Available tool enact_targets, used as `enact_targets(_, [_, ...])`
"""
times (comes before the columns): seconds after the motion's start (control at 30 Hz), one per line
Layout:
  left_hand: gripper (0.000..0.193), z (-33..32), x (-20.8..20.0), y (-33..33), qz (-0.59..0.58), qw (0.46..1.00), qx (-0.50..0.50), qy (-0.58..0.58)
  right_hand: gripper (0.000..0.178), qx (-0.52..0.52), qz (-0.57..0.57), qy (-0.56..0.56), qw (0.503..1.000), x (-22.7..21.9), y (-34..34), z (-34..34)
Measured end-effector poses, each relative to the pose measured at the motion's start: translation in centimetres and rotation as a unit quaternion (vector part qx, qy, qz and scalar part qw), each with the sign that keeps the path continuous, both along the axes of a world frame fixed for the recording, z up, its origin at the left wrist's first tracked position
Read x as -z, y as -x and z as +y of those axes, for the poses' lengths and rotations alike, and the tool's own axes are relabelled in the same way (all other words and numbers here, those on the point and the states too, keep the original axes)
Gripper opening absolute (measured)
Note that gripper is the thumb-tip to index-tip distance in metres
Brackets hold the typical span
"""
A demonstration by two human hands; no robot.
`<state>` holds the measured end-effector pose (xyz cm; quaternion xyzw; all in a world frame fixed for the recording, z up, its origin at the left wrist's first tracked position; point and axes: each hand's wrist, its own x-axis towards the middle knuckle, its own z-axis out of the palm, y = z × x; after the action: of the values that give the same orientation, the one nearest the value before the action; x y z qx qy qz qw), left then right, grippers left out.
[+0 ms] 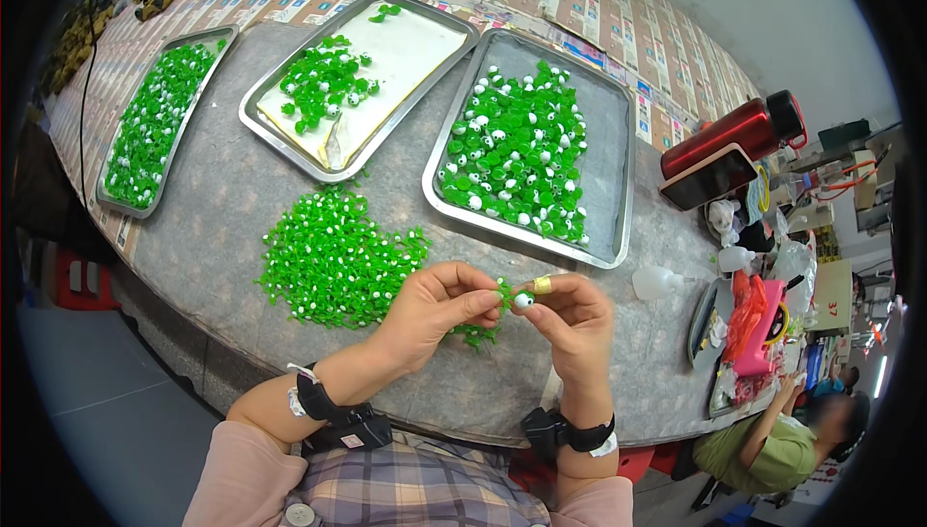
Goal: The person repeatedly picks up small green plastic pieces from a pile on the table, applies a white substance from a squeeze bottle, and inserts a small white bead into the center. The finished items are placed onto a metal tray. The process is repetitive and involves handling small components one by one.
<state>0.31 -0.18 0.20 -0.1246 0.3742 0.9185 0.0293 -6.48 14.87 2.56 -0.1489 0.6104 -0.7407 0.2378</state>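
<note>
Above the table's near edge, my left hand [435, 313] pinches a small green plastic piece [504, 291] between thumb and fingertips. Close against it, my right hand [577, 326] grips a white eyeball bead [523, 301] with a black dot; yellow tape wraps one finger. Whether bead and green piece are joined, I cannot tell. To the left of my hands spreads a heap of small green pieces with white spots [338, 255]. A few more loose green pieces [475, 334] lie beneath my left hand.
Beyond the heap stand a right metal tray [606, 165] and a paper-lined middle tray [425, 40], both with green parts and eyeball beads. A narrow tray [159, 122] is full at far left. A red flask [729, 136], phone [710, 178] and white bottle [657, 283] stand right; another person [772, 455] sits beyond.
</note>
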Motion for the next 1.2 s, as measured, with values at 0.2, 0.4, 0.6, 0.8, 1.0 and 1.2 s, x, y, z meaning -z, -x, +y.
enact_targets(0.2, [0.01,0.1,0.0,0.0,-0.001,1.0,0.009,0.023,0.018,-0.01,0.044,-0.028,0.999,0.0,-0.1,0.0])
enact_targets(0.4, [0.009,0.4,-0.3,-0.4,0.031,0.985,-0.034,0.165,0.016,-0.021,0.034,-0.058,0.997,0.1,-0.4,0.0])
enact_targets(0.6, [0.008,0.3,-0.6,-0.4,0.135,0.898,-0.072,0.412,0.022,-0.048,-0.101,-0.001,0.994,0.2,0.3,0.1])
enact_targets(0.8, [0.01,0.1,-0.7,-0.4,0.194,0.802,-0.101,0.556,0.021,-0.099,-0.067,-0.06,0.991,0.4,0.5,0.4])
enact_targets(1.0, [0.007,-0.1,-0.5,-0.3,0.141,0.826,-0.075,0.541,0.021,-0.081,-0.083,-0.049,0.992,0.8,0.6,-0.3])
enact_targets(1.2, [0.007,-4.5,-1.0,1.4,0.018,0.983,-0.138,0.119,0.015,-0.015,0.082,-0.138,0.987,0.1,1.2,0.5])
